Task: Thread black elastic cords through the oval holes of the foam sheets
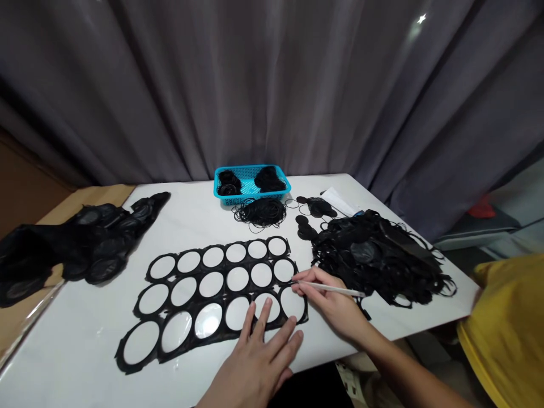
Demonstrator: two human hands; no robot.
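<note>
Your left hand [255, 362] lies palm down with fingers spread wide, no object gripped, pressing on the near edge of the black punched sheet [198, 288]. The sheet lies flat toward the near edge of the white counter [85, 340], with three rows of round holes.

Your right hand [335, 300] holds a thin white stick [331, 289] in a narrow pinch between thumb and fingers. Its tip sits at the sheet's right end, touching or just above it; you cannot tell which from this view.

Beyond the sheet, at the far edge, stands a blue plastic basket [250, 190] holding black coils. A tangle of thin black rings [259, 212] lies just in front of it. Toward the right edge is a heap of black offcuts [374, 255], with a white paper [338, 201] behind it. Black discs in a long pile [93, 249] sit over the left edge.
</note>
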